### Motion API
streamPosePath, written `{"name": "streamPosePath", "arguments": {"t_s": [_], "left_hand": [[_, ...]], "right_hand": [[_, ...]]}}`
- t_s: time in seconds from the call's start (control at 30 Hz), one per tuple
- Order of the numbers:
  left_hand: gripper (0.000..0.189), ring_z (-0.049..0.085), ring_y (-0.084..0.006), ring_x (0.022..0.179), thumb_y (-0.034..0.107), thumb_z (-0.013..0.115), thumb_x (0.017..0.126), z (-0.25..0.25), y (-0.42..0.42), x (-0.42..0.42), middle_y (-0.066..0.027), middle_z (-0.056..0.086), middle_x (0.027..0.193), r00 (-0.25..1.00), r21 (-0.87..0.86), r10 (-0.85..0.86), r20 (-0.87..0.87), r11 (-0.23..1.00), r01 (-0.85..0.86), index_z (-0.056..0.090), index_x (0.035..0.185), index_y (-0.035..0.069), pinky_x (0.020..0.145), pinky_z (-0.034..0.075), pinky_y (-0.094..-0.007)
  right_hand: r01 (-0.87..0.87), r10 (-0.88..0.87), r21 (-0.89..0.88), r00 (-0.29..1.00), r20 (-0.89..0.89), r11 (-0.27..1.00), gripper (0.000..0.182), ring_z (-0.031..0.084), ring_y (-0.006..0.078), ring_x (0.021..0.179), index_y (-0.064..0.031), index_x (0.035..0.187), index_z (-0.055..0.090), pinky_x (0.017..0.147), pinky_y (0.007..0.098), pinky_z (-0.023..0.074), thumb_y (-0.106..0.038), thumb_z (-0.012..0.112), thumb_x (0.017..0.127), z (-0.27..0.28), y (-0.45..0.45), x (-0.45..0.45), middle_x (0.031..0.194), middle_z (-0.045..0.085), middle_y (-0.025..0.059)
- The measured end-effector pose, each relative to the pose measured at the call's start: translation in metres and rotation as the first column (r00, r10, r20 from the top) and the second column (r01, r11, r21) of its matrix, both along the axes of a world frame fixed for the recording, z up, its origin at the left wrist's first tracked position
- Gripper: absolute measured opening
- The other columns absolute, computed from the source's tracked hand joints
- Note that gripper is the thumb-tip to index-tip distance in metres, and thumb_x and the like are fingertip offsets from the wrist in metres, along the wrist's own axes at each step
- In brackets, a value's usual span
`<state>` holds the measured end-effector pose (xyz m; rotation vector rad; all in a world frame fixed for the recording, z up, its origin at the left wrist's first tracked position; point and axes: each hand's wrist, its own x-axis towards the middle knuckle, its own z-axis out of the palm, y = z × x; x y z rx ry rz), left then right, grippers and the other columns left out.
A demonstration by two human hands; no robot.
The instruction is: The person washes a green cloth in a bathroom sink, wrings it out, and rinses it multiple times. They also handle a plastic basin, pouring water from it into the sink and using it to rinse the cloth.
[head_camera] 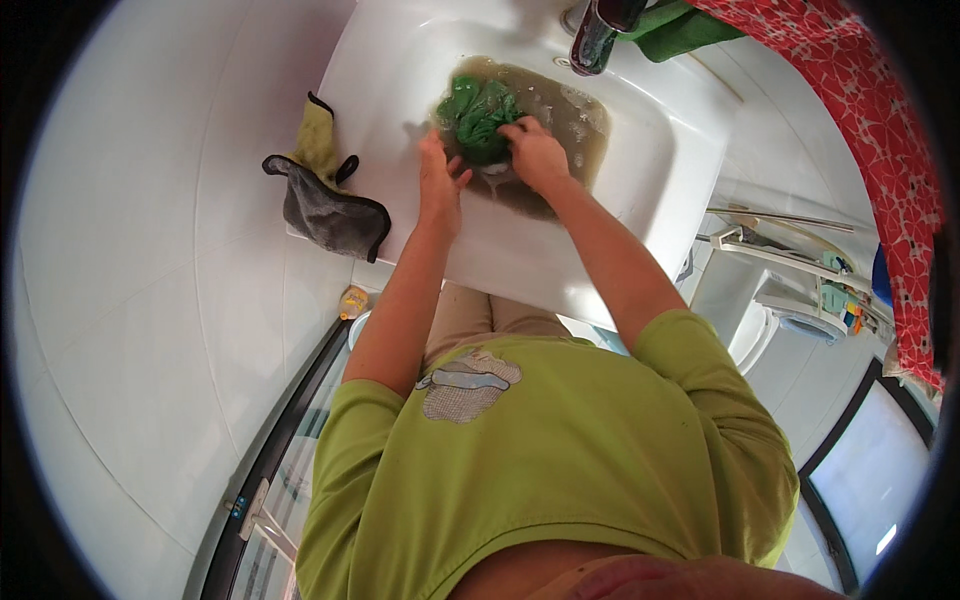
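A wet, bunched green cloth (484, 124) lies in murky, grey-brown water (574, 139) in a white washbasin (645, 191). My right hand (536, 154) pinches the cloth's right edge between thumb and fingers. To the left of the cloth, my left hand (442, 180) is held over the water's near edge with its fingers apart and nothing in them. Some whitish suds float near the right hand. The underside of the cloth is hidden by the water.
A chrome faucet (596, 37) overhangs the basin's far side, with another green cloth (679, 30) behind it. A grey and yellow towel (330, 202) drapes over the left rim. A red patterned curtain (877, 112) hangs at right. A toilet (754, 334) stands beyond the basin.
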<state>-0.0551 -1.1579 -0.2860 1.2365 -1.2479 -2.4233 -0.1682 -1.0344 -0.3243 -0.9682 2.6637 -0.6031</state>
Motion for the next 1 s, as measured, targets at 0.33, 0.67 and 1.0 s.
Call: {"name": "streamPosePath", "arguments": {"t_s": [0.33,0.67,1.0], "left_hand": [[0.041,0.062,-0.0246,0.083,0.048,0.045,0.094,-0.017,0.004,-0.035,-0.0122,0.06,0.101,0.835,0.533,0.119,-0.537,0.815,0.227,0.052,0.105,0.009,0.074,0.054,-0.035],[0.043,0.06,-0.0216,0.085,0.042,0.047,0.095,0.009,0.027,-0.049,-0.0059,0.06,0.094,0.98,0.419,0.194,-0.045,0.894,-0.157,0.055,0.107,0.002,0.074,0.051,-0.0364],[0.063,0.038,-0.0404,0.121,0.037,0.056,0.092,0.028,0.028,-0.036,-0.0165,0.033,0.139,0.982,0.101,0.13,0.138,0.984,-0.145,0.024,0.139,0.009,0.093,0.044,-0.0533]], "right_hand": [[0.155,0.057,-0.631,0.951,0.303,0.76,0.016,0.06,0.0244,0.077,-0.0075,0.095,0.06,0.066,0.0329,0.0483,-0.007,0.064,0.08,0.096,-0.008,0.082,0.089,0.059,0.0105],[-0.067,-0.014,-0.446,0.984,-0.175,0.892,0.016,0.059,0.0326,0.059,-0.0083,0.086,0.056,0.055,0.0408,0.0498,-0.024,0.06,0.086,0.044,-0.006,0.04,0.072,0.06,0.0102],[0.439,-0.403,-0.042,0.855,0.325,0.898,0.029,0.059,0.035,0.102,-0.018,0.115,0.062,0.089,0.0429,0.0463,-0.018,0.057,0.086,-0.006,0.033,-0.039,0.107,0.064,0.0155]]}}
